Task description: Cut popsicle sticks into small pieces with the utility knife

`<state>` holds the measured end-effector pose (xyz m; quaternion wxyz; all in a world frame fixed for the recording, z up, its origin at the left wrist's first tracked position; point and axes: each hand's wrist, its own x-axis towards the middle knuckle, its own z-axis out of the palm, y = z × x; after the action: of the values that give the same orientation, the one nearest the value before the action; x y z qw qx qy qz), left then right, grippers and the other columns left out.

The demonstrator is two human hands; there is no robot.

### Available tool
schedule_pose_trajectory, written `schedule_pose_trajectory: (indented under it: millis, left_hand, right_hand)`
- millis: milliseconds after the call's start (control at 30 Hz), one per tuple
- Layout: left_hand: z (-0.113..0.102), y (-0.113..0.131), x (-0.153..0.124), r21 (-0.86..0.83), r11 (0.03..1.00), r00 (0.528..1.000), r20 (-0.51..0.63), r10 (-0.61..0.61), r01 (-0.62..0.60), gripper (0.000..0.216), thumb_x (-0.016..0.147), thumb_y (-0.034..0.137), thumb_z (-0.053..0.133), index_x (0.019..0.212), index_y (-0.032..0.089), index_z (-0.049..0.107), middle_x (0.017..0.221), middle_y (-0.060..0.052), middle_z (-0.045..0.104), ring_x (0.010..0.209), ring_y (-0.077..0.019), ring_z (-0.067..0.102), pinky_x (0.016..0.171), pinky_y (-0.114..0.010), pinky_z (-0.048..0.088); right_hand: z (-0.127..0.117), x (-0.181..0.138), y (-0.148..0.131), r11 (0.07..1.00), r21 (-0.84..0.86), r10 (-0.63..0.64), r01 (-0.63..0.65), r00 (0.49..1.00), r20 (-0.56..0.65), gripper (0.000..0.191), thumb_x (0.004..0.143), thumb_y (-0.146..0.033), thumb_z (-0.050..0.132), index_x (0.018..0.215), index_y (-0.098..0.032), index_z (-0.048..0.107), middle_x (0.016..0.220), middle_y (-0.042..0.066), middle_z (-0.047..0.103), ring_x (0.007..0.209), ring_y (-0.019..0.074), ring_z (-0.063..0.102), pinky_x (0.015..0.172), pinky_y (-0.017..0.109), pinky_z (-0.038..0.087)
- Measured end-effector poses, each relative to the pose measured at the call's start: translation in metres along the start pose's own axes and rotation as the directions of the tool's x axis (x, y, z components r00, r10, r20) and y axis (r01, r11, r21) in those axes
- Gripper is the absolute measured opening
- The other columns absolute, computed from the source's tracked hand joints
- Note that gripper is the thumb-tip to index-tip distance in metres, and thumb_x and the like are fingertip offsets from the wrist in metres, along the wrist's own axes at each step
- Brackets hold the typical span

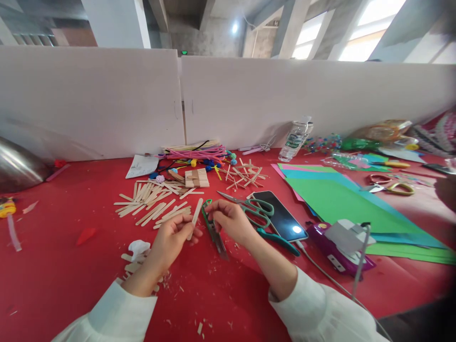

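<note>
My left hand is closed on a flat wooden craft stick that points up and away from me. Beside it, my right hand grips small green-handled thread snips, whose blades point down toward me and lie close to the red table. The two hands are nearly touching. Both sleeves are white.
A pile of loose craft sticks lies behind my left hand, with a small stick panel and coloured pipe cleaners further back. To the right are green scissors, a phone, coloured paper sheets, a glue gun and a water bottle.
</note>
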<state>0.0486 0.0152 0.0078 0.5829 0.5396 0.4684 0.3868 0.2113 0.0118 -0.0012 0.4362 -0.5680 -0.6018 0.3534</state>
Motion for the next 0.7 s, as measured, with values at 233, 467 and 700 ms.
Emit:
schedule_pose_trajectory:
  millis: [233,467,700]
  left_hand:
    - [-0.003,0.003,0.004,-0.01,0.999,0.995,-0.088,0.052,-0.053,0.027,0.063,0.039,0.062,0.074,0.014,0.056,0.07,-0.003,0.068,0.045,-0.0085,0.054,0.049,-0.023,0.046]
    - [-0.005,0.003,0.005,-0.049,0.998,0.993,-0.12,0.019,-0.025,0.03,0.06,0.039,0.064,0.075,0.015,0.054,0.068,-0.001,0.067,0.044,-0.0076,0.052,0.046,-0.021,0.043]
    - [-0.006,-0.002,0.006,-0.072,0.996,0.998,-0.053,0.045,-0.049,0.031,0.063,0.043,0.065,0.067,0.017,0.049,0.064,0.0,0.066,0.047,-0.0098,0.055,0.05,-0.023,0.045]
  right_hand:
    - [0.0,0.002,0.002,0.901,-0.428,0.064,-0.065,0.998,-0.017,0.037,0.062,-0.03,0.067,0.095,-0.019,0.055,0.065,0.001,0.056,0.059,0.017,0.051,0.051,0.025,0.029]
    - [-0.008,0.005,-0.004,0.993,0.117,0.027,-0.035,0.997,0.074,0.062,0.073,-0.022,0.046,0.133,-0.025,0.036,0.059,-0.007,0.047,0.045,0.0103,0.047,0.045,0.022,0.038]
    - [-0.013,0.001,-0.011,0.753,0.658,-0.059,0.021,0.998,0.036,0.052,0.072,-0.026,0.053,0.123,-0.025,0.052,0.066,-0.006,0.059,0.057,0.0103,0.058,0.056,0.024,0.048]
